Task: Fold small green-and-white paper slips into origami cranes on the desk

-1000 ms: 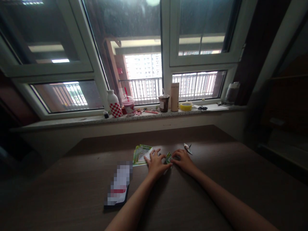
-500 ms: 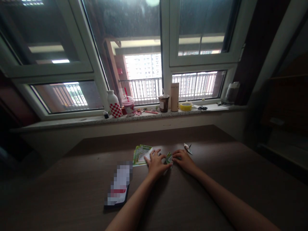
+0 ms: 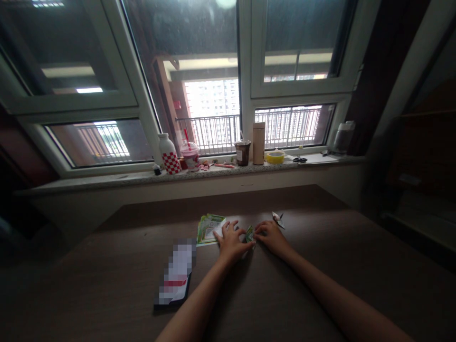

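Observation:
Between my hands, just above the brown table, is a small folded green-and-white paper. My left hand pinches its near left side between thumb and a finger, the other fingers spread toward a stack of green printed sheets. From the right, my right hand grips the paper's right edge with closed fingertips. Just beyond that hand lies another small folded paper piece, whitish with a dark point sticking up.
A phone with a blurred screen lies left of my left forearm. On the windowsill stand a checked bottle, a pink drink cup, a brown drink cup, a tan flask, yellow tape and scissors.
The folded paper has turned slightly and looks narrower between my fingers. My right fingertips have shifted a little to the left; everything else stays in place.

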The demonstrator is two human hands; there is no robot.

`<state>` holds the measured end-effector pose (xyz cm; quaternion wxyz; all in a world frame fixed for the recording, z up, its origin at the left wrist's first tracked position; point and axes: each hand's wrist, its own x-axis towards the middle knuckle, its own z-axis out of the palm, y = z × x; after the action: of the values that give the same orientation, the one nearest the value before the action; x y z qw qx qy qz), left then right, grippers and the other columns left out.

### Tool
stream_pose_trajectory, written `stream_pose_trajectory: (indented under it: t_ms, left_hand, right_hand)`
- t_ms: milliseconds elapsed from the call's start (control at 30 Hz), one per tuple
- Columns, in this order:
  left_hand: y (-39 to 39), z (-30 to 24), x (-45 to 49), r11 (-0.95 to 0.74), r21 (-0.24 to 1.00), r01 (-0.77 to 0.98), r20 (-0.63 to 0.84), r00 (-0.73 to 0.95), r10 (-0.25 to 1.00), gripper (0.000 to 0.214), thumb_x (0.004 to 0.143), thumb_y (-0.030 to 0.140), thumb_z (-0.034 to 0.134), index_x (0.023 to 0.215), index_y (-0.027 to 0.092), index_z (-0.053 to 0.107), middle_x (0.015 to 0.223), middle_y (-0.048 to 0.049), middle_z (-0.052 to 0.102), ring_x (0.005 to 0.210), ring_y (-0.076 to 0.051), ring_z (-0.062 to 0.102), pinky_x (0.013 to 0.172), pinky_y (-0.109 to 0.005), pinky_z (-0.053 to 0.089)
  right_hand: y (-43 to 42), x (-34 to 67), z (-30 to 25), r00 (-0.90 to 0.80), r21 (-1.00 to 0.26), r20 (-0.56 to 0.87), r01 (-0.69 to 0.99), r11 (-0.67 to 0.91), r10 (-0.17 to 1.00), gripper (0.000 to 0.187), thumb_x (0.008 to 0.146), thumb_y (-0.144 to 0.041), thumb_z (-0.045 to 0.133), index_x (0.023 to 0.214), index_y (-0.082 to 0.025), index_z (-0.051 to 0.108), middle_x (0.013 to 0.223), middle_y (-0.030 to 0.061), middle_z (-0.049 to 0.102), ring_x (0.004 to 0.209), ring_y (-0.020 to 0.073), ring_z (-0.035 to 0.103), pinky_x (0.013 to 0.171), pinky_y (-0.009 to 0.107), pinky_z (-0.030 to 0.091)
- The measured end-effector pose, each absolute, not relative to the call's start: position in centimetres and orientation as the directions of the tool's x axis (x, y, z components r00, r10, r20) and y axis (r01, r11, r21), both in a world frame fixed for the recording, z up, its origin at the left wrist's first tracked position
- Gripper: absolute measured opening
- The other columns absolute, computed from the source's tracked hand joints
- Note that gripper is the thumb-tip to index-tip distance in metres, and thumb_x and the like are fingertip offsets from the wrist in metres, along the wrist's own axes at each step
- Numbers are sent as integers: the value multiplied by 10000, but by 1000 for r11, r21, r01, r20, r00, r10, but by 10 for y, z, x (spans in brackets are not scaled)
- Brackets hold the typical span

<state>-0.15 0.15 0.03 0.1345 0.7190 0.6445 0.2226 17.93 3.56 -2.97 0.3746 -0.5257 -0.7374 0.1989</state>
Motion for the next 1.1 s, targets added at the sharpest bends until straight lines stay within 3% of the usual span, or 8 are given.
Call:
stream_pose_trajectory:
  t_ms: [333,767,967,1100]
  left_hand:
    - [2,2,-2,-133,483,865,137,76,988,355,671,510,766,973,328,721,1499,-24,452,1450,-370,231,1081,-783,0]
    - [1,0,-2,-131,488,863,150,65,987,349,670,517,765,964,333,732,1479,-27,476,1440,-375,243,1088,-777,-2]
    - [0,2,0,-129,557,820,201,18,979,214,796,483,655,856,301,750,1421,-25,536,1417,-350,293,1105,-758,17]
    - [-1,4,-1,-156,614,774,261,-13,965,148,820,398,650,910,343,752,1390,-11,562,1400,-316,318,1125,-726,45]
  right_hand:
    - [38,179,-31,-119,-728,327,600,331,937,61,699,-269,766,696,-208,760,938,77,744,1003,258,604,948,379,415]
    - [42,183,-37,-155,-704,376,594,390,914,119,779,-324,707,779,-223,770,948,70,742,1020,253,605,992,398,388]
    - [39,182,-39,-169,-683,400,600,416,901,107,783,-331,712,757,-240,762,973,60,722,1051,247,564,1016,409,361]
    - [37,181,-39,-219,-671,393,596,442,893,79,775,-334,730,768,-262,762,1025,49,706,1103,251,526,1020,414,356]
